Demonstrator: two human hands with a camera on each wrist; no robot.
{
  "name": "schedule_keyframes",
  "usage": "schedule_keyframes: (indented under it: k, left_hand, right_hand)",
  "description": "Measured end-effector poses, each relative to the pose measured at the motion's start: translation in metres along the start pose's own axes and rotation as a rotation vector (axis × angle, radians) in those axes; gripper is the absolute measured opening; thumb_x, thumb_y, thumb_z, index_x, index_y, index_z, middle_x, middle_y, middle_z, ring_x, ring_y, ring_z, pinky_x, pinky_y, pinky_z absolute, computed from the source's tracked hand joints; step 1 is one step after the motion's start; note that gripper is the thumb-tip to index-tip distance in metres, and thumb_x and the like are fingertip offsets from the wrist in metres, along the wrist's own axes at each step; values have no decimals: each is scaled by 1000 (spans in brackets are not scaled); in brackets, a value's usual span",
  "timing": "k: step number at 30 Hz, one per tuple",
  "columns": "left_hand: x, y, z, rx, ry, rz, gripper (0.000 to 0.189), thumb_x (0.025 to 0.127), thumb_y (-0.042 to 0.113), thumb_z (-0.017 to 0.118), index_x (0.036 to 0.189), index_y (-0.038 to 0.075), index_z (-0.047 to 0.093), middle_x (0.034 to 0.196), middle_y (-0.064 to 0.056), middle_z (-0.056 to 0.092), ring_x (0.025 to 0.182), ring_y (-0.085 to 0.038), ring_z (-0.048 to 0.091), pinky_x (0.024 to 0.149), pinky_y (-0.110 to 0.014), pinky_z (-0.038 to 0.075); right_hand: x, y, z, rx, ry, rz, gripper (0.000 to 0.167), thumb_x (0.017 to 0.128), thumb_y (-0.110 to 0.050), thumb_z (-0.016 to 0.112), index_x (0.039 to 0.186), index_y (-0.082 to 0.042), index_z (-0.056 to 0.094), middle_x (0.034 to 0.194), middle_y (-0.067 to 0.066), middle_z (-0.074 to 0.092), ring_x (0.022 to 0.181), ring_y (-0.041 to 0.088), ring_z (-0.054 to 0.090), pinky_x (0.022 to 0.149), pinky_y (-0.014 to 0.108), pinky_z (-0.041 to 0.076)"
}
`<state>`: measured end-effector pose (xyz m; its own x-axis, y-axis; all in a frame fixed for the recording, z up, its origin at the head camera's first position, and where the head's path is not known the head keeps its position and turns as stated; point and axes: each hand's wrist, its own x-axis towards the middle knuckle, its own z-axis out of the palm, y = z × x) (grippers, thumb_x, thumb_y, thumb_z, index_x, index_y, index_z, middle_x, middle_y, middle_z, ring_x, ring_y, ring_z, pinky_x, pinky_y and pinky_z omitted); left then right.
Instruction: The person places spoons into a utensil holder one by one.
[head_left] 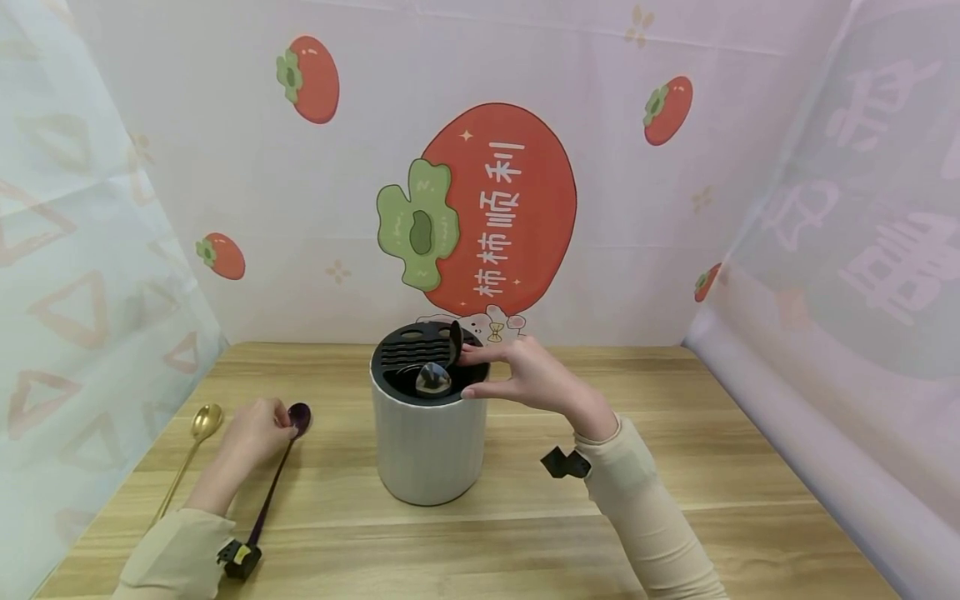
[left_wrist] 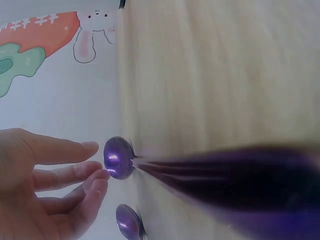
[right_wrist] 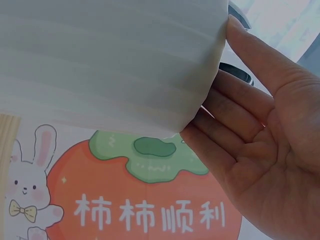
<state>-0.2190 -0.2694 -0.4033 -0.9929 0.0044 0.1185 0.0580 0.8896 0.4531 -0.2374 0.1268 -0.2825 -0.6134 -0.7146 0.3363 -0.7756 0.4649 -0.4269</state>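
With our right hand [right_wrist: 272, 132] we touch the edge of a white container [right_wrist: 110, 62], where two dark, curved pieces [right_wrist: 238, 72] show. Below it, we see a printed rabbit [right_wrist: 31, 187] with a yellow bow [right_wrist: 23, 211] beside an orange-red persimmon [right_wrist: 107, 175] bearing white characters [right_wrist: 139, 216].

bright head view, dimmer wrist views

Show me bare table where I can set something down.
Widest: the table between the right sleeve and the right cloth wall. Also the strip between the purple spoon and the white holder. Crowded: left, around the gold spoon and left hand, and at the holder's top, beside the right hand.
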Motion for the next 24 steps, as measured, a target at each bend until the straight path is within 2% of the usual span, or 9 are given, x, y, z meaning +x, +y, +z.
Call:
schedule_keyframes:
  k: [7, 14, 21, 24]
  left_hand:
    - [2, -5, 1, 37, -82, -51, 19, 76, 12, 72, 76, 0, 58, 76, -15, 61, 69, -28, 57, 61, -42, 47]
    - [5, -7, 1, 31, -140, -80, 20, 74, 12, 74, 75, -1, 58, 74, -12, 59, 68, -24, 55, 59, -38, 47]
    - [6, -8, 0, 57, -169, -87, 23, 72, 15, 76, 77, -2, 62, 78, -12, 63, 71, -25, 57, 63, -41, 49]
    - [5, -8, 1, 57, -178, -94, 21, 72, 15, 76, 72, 1, 61, 74, -10, 61, 69, -24, 55, 60, -38, 47]
  right_hand:
    - [0, 0, -1, 1, 3, -9, 45, 80, -39, 73, 119, -16, 68, 125, 3, 63, 116, 8, 59, 92, 28, 52]
    - [1, 0, -1, 3, 3, -10, 44, 80, -38, 74, 118, -16, 69, 124, 2, 64, 117, 7, 58, 93, 32, 52]
    - [1, 0, -1, -8, 6, -10, 45, 79, -39, 74, 117, -17, 69, 124, 1, 64, 117, 6, 58, 93, 27, 51]
    - [1, 1, 0, -2, 4, -9, 44, 79, -38, 74, 118, -16, 69, 125, 1, 63, 117, 7, 58, 93, 27, 51]
